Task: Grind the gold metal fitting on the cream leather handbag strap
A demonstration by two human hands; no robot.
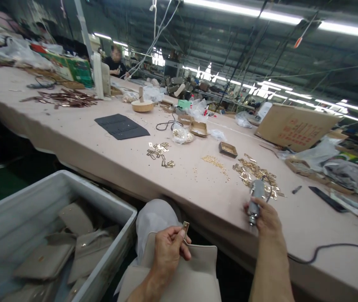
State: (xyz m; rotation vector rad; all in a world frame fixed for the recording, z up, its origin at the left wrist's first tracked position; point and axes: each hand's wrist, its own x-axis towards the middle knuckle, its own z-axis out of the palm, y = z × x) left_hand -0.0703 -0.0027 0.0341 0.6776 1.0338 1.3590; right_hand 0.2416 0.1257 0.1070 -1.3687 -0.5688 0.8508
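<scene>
My left hand (168,248) is closed, pinching a small gold metal plate (185,227) between thumb and fingers. Below it a beige leather-like bag piece (198,272) with a raised flap lies across my lap. Whether the plate is fastened to that piece is hidden by my fingers. My right hand (268,216) is wrapped around a silver electric screwdriver (256,193), its tip pointing down over the table's near edge. Just behind the screwdriver, loose gold metal plates (254,170) are heaped on the table. Tiny gold parts (215,162) lie scattered to their left.
To my left stands a grey plastic bin (116,235) with several beige bag pieces. The cloth-covered table (179,184) bears a black sheet (121,126), a small parts box (228,149) and a cardboard box (295,126). A black cord (317,253) trails at right. Another person sits far back.
</scene>
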